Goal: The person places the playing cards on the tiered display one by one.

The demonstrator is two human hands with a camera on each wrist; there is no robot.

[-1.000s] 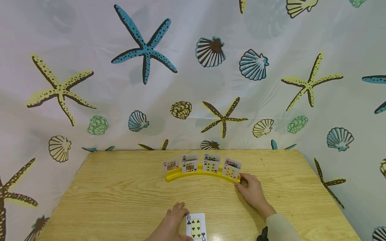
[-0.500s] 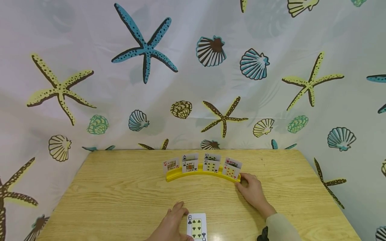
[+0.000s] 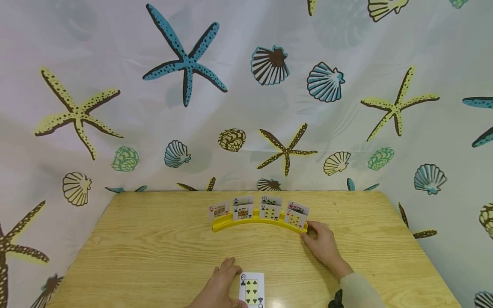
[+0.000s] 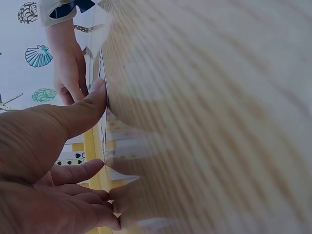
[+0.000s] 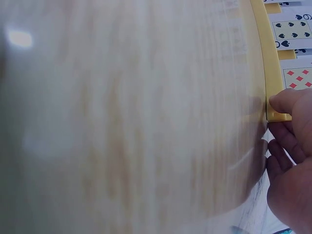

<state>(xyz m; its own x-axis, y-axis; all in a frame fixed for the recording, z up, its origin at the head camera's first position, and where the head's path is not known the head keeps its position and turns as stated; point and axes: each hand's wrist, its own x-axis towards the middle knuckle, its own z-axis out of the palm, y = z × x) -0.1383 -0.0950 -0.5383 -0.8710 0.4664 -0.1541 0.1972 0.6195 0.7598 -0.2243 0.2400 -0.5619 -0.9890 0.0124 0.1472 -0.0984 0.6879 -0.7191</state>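
A six of clubs playing card [image 3: 252, 289] lies face up near the table's front edge. My left hand [image 3: 218, 285] grips it from the left, thumb on its near end and index finger at its far left corner. Farther back stands a curved yellow card holder [image 3: 258, 221]. My right hand [image 3: 322, 246] pinches its right end between thumb and fingers, as the right wrist view shows from close by. Upright in the holder are a king of diamonds [image 3: 218, 210], a jack [image 3: 242, 213] before an ace, a six of spades [image 3: 269, 212] before a ten, and a seven of diamonds [image 3: 295, 219] before a jack.
The wooden table [image 3: 154, 244] reaches back to a white cloth [image 3: 246, 111] printed with starfish and shells, which also hangs along both sides. In the left wrist view, the sleeve [image 4: 53, 12] of the right arm shows at the top.
The six of clubs has shifted very slightly to the right against the left hand. Both hands and the card holder keep nearly the same places.
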